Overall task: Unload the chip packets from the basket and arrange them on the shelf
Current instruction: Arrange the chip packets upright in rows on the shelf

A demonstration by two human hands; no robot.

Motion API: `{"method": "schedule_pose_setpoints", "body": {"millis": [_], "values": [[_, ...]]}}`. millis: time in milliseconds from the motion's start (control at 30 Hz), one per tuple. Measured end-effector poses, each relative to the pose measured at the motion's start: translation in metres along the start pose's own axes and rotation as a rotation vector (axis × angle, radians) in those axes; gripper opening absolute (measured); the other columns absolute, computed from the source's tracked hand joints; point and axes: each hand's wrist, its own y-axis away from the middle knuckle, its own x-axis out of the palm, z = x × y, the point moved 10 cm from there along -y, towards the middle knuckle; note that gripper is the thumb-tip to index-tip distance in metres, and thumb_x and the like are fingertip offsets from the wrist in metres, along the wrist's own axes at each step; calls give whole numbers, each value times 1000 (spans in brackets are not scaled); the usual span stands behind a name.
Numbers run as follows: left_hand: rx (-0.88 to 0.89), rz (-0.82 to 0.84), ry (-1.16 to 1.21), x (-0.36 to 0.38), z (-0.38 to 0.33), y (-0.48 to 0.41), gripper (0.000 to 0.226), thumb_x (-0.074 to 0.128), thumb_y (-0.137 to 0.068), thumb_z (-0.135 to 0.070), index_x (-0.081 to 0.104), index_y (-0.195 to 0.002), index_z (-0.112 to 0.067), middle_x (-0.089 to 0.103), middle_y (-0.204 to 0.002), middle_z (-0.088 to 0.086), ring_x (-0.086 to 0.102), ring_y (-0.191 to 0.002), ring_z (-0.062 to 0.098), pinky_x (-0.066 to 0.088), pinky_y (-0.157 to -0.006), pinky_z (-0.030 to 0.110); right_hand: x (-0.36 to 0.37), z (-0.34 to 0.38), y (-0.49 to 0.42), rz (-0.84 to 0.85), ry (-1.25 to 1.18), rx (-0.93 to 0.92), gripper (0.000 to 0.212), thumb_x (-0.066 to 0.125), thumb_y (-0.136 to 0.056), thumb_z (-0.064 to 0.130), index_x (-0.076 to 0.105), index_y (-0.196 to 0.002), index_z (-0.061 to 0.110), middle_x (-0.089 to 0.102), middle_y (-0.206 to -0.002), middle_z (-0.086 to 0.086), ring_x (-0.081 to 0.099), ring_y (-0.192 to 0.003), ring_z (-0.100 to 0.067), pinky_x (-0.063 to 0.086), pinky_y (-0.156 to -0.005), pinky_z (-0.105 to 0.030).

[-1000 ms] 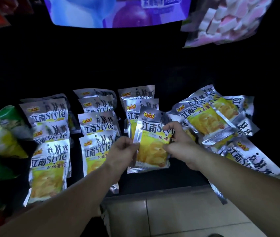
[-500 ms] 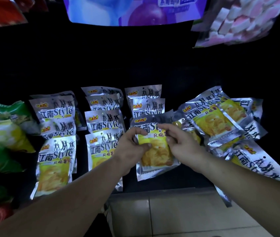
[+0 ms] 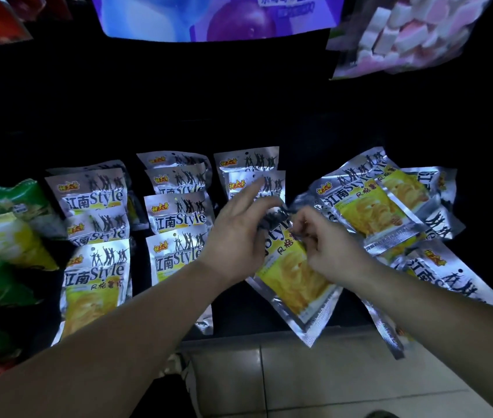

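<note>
A: Far left first?

B: Green and yellow bags (image 3: 1, 236), piled up. Not the silver kind.

A: Next?

B: Silver chip packets lie flat on the dark shelf (image 3: 233, 312), overlapping in columns that run front to back. The first column (image 3: 96, 276) shows several packets. The second column (image 3: 176, 218) is just beside it, with the left forearm crossing its front packet. The third column (image 3: 249, 164) shows two packets, both at the back.

A: Left hand?

B: The left hand (image 3: 236, 236) is in front of the third column. Index finger straight, pointing away. The other fingers bend toward the top of the held packet (image 3: 296, 285). It seems to touch the packet, but I cannot tell whether it grips.

A: The packet itself?

B: Face up and tilted, yellow panel showing. Its top edge is crumpled between the two hands. Its lower corner reaches past the shelf's front edge, over the tiled floor (image 3: 344, 384).

A: Right hand?

B: On the right hand (image 3: 326, 245) the fingers are curled and pinch that crumpled top edge.

A: Further right?

B: A loose heap (image 3: 371, 206) of the same packets, lying at all angles on the shelf and overlapping. One silver edge hangs over the front.

A: Above?

B: A blue-and-purple bag (image 3: 209, 16) at centre. To its right, a clear bag of pink and white cubes (image 3: 405, 34).
</note>
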Motion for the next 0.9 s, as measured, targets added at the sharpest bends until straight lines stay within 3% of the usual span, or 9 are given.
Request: {"method": "schedule_pose_setpoints", "body": {"millis": [133,200,333,400,533,600,667,800,900], "values": [[107,84,-170,17,-13,-3,70,62,-82,6,52,-146,-21,63,-134,4,50,-133,32,37,-111,62,-8,2,2,21,24,-44,43,51,-90,-8,44,-89,35,62,-89,-2,63,-95,-31,53,-79,-54],[109,40,-220,16,-9,-1,67,66,-83,1,52,-146,-21,60,-131,6,54,-123,33,42,-105,59,-6,3,5,56,82,-74,41,51,-88,-9,45,-91,31,62,-88,-1,63,-94,-29,54,-78,-53],[-99,72,-26,16,7,0,66,61,-95,-8,40,-153,-31,51,-147,9,53,-130,30,45,-109,44,-2,-6,11,64,103,-66,37,52,-88,-8,45,-91,29,62,-85,3,63,-86,-20,54,-70,-45],[-196,89,97,17,12,2,57,56,-99,-9,43,-146,-37,66,-123,-1,65,-109,18,55,-89,32,-3,-12,11,41,80,-55,37,52,-87,-9,44,-88,28,57,-79,10,50,-67,-7,45,-60,-37],[-306,33,161,5,28,0,30,56,-99,-9,50,-118,-31,65,-87,-10,66,-75,12,58,-66,38,-4,-29,14,-16,40,9,38,52,-84,-12,44,-83,26,52,-71,15,42,-56,-4,33,-56,-31],[-319,2,164,0,32,-1,22,55,-98,-5,49,-101,-26,62,-80,-7,62,-63,13,53,-56,39,-5,-37,12,-58,-9,37,39,51,-85,-12,47,-82,26,51,-72,10,44,-61,-6,38,-60,-32],[-311,-21,152,-3,35,-3,25,52,-95,0,52,-92,-25,60,-75,-9,55,-56,5,43,-50,30,-4,-38,9,-94,-57,51,39,51,-90,-9,55,-82,29,60,-79,13,56,-73,-7,45,-67,-29],[-303,-36,180,0,39,-6,29,52,-98,-5,58,-95,-33,64,-92,-10,59,-71,4,44,-60,20,18,-34,4,19,-179,86,33,58,-97,1,64,-99,33,67,-106,21,61,-90,13,45,-72,-7],[-287,-47,145,0,40,-7,28,53,-98,-5,61,-98,-32,65,-97,-9,61,-76,8,46,-65,23,35,-42,7,104,-212,122,42,71,-90,2,57,-113,35,57,-122,21,57,-107,15,46,-81,-4]]}}
